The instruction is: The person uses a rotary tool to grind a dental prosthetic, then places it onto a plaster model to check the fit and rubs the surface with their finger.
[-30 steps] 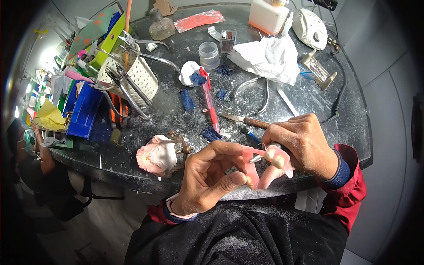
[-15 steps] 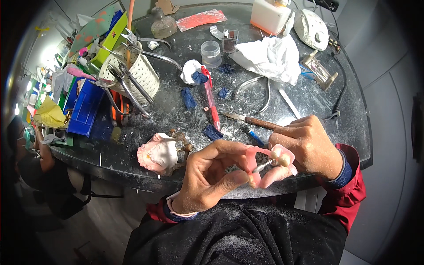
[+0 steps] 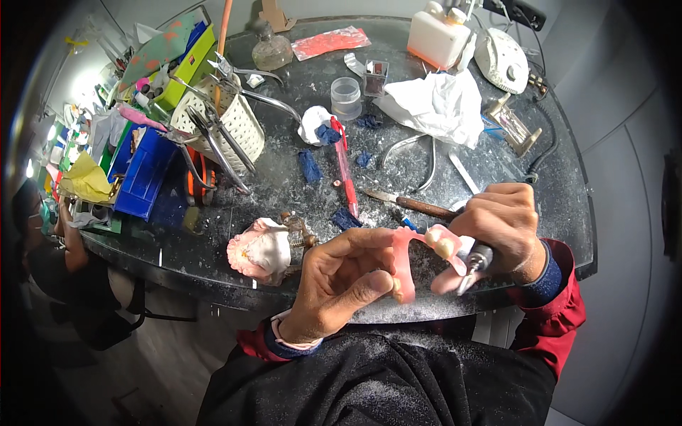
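My left hand pinches a pink partial denture between thumb and fingers, near the front edge of the bench. Tooth-coloured teeth show on both ends of its curved pink base. In my right hand is a rotary handpiece, its metal bur pointing down, just right of the denture and apart from it. Part of the handpiece is hidden by my fingers. White dust lies on the bench and on my black apron. To the left of my left hand sits a pink and white dental cast on a brass-coloured articulator.
Beyond my hands lie a wooden-handled knife, a red pen and blue scraps. A cream basket of pliers and a blue bin stand left. Farther back are crumpled white tissue and a clear cup.
The handpiece bur has moved right, out of the denture's arch, as my right hand turned. The denture has tilted slightly in my left hand. The view has shifted a little.
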The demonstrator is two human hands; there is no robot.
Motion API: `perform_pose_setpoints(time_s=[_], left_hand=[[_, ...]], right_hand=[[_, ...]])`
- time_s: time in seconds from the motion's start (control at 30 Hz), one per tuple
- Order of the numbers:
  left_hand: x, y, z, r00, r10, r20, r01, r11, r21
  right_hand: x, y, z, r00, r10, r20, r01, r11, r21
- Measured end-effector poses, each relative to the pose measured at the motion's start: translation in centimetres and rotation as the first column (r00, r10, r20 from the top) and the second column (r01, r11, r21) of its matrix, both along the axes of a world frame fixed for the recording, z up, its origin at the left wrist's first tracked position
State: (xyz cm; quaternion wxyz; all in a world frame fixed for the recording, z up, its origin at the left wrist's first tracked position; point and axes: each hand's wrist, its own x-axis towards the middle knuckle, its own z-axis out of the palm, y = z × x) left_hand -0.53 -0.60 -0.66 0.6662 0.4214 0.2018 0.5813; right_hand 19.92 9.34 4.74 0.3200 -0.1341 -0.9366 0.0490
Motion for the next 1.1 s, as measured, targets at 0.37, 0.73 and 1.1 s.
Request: perform_pose_setpoints(time_s=[0.37, 0.73, 1.1], left_hand=[[0.1, -0.7, 1.2, 0.84, -0.303, 0.45, 0.455, 0.845, -0.281], [-0.5, -1.0, 0.9, 0.724, -0.318, 0.612, 0.548, 0.804, -0.231], [0.0, -0.8, 2.0, 0.98, 0.013, -0.197, 0.01, 0.994, 0.111]], right_hand=[[-0.6, -0.4, -0.4, 0.975, 0.171, -0.144, -0.185, 0.978, -0.093], [-0.3, -1.2, -0.5, 0.943, 0.206, -0.261, -0.319, 0.779, -0.54], [0.3, -1.8, 0.5, 0.944, 0.26, -0.205, -0.316, 0.525, -0.79]])
